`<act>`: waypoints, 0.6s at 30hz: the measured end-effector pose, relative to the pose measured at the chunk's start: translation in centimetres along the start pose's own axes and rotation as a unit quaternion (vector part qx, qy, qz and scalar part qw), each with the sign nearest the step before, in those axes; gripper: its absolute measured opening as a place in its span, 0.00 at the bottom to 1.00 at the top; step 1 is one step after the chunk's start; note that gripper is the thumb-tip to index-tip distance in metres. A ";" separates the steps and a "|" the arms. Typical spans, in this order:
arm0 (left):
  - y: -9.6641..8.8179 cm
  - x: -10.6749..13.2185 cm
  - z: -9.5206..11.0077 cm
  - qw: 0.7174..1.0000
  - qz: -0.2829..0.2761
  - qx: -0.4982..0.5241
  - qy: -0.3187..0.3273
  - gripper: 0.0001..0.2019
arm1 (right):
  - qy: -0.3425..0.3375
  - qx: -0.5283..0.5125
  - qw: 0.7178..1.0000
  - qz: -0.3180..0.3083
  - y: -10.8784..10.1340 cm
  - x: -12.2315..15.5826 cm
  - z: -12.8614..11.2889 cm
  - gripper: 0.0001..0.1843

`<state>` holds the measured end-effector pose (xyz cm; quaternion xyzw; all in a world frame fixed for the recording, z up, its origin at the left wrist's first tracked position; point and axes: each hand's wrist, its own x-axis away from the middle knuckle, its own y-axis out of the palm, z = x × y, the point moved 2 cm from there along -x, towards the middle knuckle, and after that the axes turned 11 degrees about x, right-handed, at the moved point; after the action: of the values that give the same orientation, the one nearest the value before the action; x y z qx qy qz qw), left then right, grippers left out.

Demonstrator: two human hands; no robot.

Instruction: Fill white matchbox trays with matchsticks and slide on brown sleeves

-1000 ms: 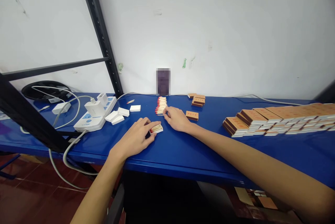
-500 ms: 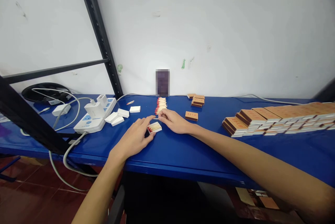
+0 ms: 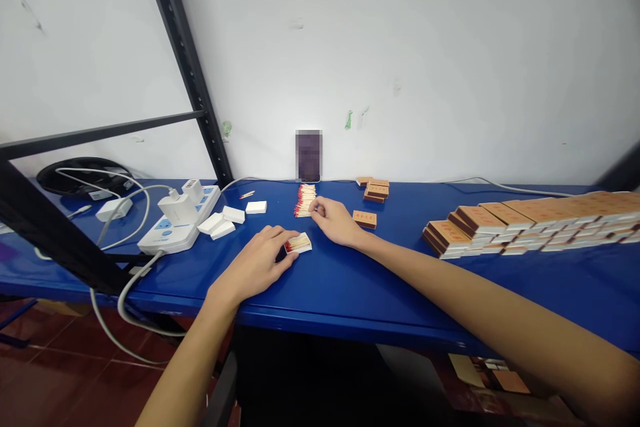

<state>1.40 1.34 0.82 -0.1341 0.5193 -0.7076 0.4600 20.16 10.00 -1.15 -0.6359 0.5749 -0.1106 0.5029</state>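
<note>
My left hand [image 3: 255, 264] rests on the blue table [image 3: 350, 280], its fingers curled around a small white matchbox tray [image 3: 299, 243] filled with red-tipped matches. My right hand [image 3: 336, 220] reaches to the loose pile of matches [image 3: 305, 199] behind the tray, with fingertips pinched together at the pile's near right edge. Whether a match is between those fingers is too small to tell. An orange matchbox sleeve [image 3: 365, 218] lies just right of my right hand.
Empty white trays [image 3: 223, 221] and a white power strip [image 3: 177, 220] with cables sit to the left. More orange sleeves [image 3: 375, 190] lie near the wall. A long row of stacked matchboxes [image 3: 530, 224] fills the right side. A black shelf post [image 3: 185, 60] stands at left.
My right hand came forward to the tray half a second ago, then went back to the match pile. My left hand stayed on the tray, its fingers curling closer over it.
</note>
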 end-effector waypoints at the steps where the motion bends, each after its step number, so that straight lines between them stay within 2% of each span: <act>1: 0.0 0.0 0.0 1.000 0.002 0.001 0.000 0.18 | 0.005 0.039 0.999 0.006 0.1 -0.1 0.2 0.06; 6: 0.0 0.1 0.0 1.000 0.004 0.008 0.009 0.18 | -0.009 0.145 0.989 -0.031 0.6 -0.1 0.2 0.07; 18: 0.0 0.1 0.0 1.000 0.004 0.006 0.007 0.19 | -0.021 0.160 0.985 -0.056 0.8 0.1 0.2 0.07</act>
<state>1.39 1.25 0.80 -0.1238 0.5188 -0.7098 0.4602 19.84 10.18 -1.85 -0.5802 0.5027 -0.2160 0.6033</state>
